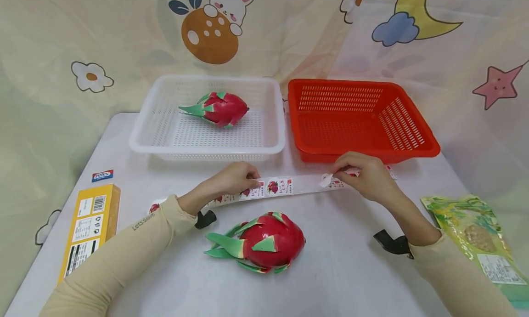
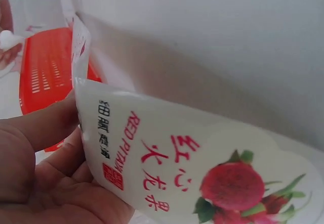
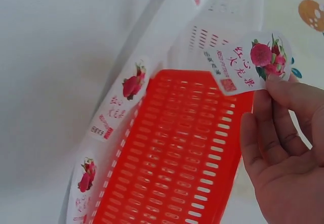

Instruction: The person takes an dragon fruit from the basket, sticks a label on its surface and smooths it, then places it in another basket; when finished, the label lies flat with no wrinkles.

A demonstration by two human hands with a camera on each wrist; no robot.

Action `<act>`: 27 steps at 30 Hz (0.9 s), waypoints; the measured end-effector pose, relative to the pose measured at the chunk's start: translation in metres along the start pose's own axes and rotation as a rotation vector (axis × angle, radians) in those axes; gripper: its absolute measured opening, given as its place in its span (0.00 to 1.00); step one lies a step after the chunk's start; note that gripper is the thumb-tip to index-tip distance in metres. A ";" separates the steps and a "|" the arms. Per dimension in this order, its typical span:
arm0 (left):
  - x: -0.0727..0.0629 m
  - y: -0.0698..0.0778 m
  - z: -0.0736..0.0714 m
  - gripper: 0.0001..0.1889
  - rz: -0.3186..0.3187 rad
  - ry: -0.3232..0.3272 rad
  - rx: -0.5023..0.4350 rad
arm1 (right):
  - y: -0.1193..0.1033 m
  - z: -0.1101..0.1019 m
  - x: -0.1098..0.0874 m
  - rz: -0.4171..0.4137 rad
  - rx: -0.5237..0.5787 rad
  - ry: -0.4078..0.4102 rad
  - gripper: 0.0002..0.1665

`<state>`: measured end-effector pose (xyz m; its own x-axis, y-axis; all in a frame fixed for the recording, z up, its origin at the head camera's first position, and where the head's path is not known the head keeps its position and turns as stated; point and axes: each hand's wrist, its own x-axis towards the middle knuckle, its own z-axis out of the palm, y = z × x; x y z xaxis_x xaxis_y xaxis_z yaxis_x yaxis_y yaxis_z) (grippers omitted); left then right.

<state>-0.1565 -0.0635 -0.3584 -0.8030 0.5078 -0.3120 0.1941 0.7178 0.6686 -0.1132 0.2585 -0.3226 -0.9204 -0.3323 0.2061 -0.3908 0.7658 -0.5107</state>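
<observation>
A strip of stickers (image 1: 303,184) printed with dragon fruit runs across the table. My left hand (image 1: 237,177) pinches the strip; in the left wrist view the thumb and fingers grip its edge beside a printed label (image 2: 152,158). My right hand (image 1: 365,177) pinches a single peeled sticker (image 3: 250,62) between thumb and finger, held apart from the strip in the right wrist view. Just in front of the strip lies a red dragon fruit (image 1: 274,241) with green leaf tips. A second dragon fruit (image 1: 227,109) rests in the white basket (image 1: 206,150).
Right of the white basket stands a red basket (image 1: 363,152). A yellow box (image 1: 92,220) and a small blue-red card (image 1: 102,175) lie at the left. On the right is a green bag (image 1: 475,239). A patterned cloth (image 1: 310,32) hangs behind the table.
</observation>
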 end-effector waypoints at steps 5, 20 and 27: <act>0.001 -0.003 0.001 0.08 -0.016 0.014 0.018 | -0.006 -0.011 -0.003 0.061 0.098 -0.038 0.09; -0.007 -0.010 0.002 0.19 0.076 0.091 0.073 | -0.025 -0.017 -0.007 0.247 0.348 -0.157 0.14; -0.034 0.005 0.004 0.24 0.128 0.026 -0.019 | -0.033 -0.014 -0.013 0.375 0.494 -0.155 0.17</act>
<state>-0.1256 -0.0755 -0.3473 -0.7868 0.5818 -0.2062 0.2850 0.6387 0.7147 -0.0885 0.2452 -0.2968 -0.9666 -0.1956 -0.1654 0.0428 0.5134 -0.8571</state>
